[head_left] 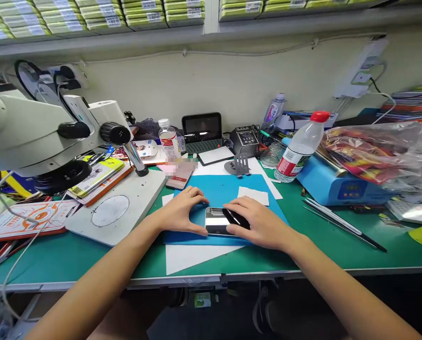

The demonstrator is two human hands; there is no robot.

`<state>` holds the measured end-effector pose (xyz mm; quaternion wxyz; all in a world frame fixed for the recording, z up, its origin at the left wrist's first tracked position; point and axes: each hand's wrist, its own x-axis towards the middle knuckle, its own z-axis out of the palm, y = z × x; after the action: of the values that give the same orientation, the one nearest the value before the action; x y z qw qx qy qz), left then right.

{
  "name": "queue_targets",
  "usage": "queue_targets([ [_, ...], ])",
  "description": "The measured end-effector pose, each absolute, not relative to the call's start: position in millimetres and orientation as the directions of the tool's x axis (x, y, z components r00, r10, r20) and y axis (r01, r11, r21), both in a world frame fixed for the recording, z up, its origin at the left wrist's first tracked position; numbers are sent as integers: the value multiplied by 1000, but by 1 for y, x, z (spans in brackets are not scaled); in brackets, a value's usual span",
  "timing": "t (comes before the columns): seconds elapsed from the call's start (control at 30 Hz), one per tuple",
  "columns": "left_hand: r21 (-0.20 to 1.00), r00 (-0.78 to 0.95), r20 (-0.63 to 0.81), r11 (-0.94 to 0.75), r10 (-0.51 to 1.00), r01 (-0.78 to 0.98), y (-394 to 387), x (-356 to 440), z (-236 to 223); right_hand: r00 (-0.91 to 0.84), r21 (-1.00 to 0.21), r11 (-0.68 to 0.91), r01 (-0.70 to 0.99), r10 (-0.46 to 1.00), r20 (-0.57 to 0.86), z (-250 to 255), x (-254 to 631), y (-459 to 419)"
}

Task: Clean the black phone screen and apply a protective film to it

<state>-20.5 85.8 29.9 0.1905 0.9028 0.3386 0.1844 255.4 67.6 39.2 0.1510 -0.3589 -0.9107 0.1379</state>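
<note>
A smartphone point(216, 220) with a glossy, reflective screen lies sideways on the blue mat point(221, 185). My right hand point(258, 221) grips its right end, fingers along the far edge and thumb at the near edge, covering part of the screen. At the phone's left end, my left hand point(182, 212) is open in a C shape, index finger and thumb apart. The left thumb tip is close to the phone's near left corner; whether it touches I cannot tell. A ring point(190, 192) is on that hand. Beyond my right fingers lies a folded white paper point(254, 195).
On the left stands a microscope point(30, 127) with its pale base point(143, 198). Tweezers point(338, 219) lie at right, near a red-capped bottle point(301, 148) and a blue box point(338, 186). Behind are a small bottle point(169, 141), a soldering station point(244, 140) and a dark-screened device point(201, 128).
</note>
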Motion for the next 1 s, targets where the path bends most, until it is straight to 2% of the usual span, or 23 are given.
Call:
queue_targets([
  [0.17, 509, 695, 179, -670, 696, 540, 85, -22, 29, -662, -299, 655, 695, 744, 89, 44, 214, 82],
  [0.5, 475, 698, 192, -688, 690, 549, 78, -19, 27, -614, -296, 629, 719, 774, 154, 31, 197, 73],
  [0.67, 462, 696, 170, -680, 698, 569, 71, -20, 27, -635, -310, 645, 699, 758, 146, 41, 202, 73],
  [0.87, 465, 692, 170, -677, 701, 571, 69, -23, 25, -644, -130, 631, 765, 755, -122, 78, 193, 63],
  [1.0, 475, 695, 163, -674, 700, 566, 70, -24, 24, -594, -60, 600, 798, 766, -244, 92, 173, 58],
])
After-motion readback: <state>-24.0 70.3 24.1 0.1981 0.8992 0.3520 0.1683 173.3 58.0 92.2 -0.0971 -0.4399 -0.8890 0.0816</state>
